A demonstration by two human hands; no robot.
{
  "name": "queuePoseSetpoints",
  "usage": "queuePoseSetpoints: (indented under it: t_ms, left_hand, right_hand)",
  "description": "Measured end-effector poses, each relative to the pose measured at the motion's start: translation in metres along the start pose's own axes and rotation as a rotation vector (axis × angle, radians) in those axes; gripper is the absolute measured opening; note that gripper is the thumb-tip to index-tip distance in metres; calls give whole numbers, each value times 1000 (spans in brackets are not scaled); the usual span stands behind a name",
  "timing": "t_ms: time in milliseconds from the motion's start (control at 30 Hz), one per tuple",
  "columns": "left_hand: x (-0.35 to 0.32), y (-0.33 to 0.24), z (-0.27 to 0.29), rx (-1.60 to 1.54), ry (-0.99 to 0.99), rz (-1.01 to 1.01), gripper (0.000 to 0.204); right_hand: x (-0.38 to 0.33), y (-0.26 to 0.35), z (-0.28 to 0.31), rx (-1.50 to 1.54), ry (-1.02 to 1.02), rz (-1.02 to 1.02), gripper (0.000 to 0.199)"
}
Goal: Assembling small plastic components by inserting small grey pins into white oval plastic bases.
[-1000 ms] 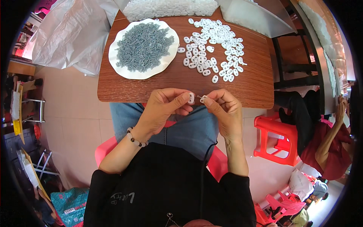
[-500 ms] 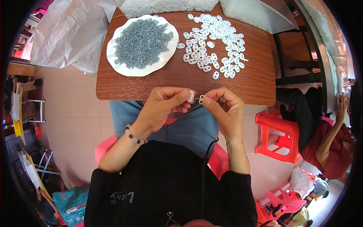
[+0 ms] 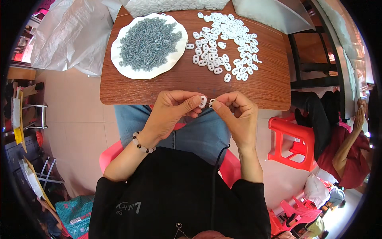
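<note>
Over the near edge of the table, my left hand (image 3: 175, 111) pinches an oval white plastic piece with two holes (image 3: 203, 102), like a cord-lock body, between thumb and forefinger. Facing it, my right hand (image 3: 237, 113) is closed on a smaller white two-holed piece (image 3: 212, 103), partly covered by the thumb. A thin dark spring-like bit bridges the small gap between the two pieces. Beyond my hands, a wavy-rimmed white plate (image 3: 137, 74) bears a heap of small grey-blue coiled springs (image 3: 150, 44). To its right lie many loose white two-holed pieces (image 3: 227, 28).
The brown wooden table (image 3: 167, 91) ends just above my lap. White plastic sheeting (image 3: 75, 38) hangs at the far left. A red plastic stool (image 3: 292, 143) stands at the right, beside another person's arm (image 3: 350, 139). A teal bag (image 3: 75, 215) lies at the lower left.
The piece in my left hand has shifted slightly right, and its two-holed face now shows more. The gap to the piece in my right hand has narrowed.
</note>
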State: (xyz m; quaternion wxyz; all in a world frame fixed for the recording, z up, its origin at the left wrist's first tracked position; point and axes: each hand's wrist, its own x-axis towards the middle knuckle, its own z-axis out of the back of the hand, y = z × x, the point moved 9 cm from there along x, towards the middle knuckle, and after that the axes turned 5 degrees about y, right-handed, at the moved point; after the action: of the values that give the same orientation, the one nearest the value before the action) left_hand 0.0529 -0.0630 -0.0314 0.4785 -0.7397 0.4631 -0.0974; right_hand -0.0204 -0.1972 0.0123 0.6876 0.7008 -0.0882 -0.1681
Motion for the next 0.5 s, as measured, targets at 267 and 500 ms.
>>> queuePoseSetpoints:
  t_ms: [267, 500]
  left_hand:
    - [-5, -10, -3, 164, -27, -138, 18]
    - [-13, -10, -7, 70, 32, 13, 22]
  right_hand:
    - [-2, 3, -9, -131, 23, 35, 8]
    - [-2, -2, -16, 6, 108, 5, 17]
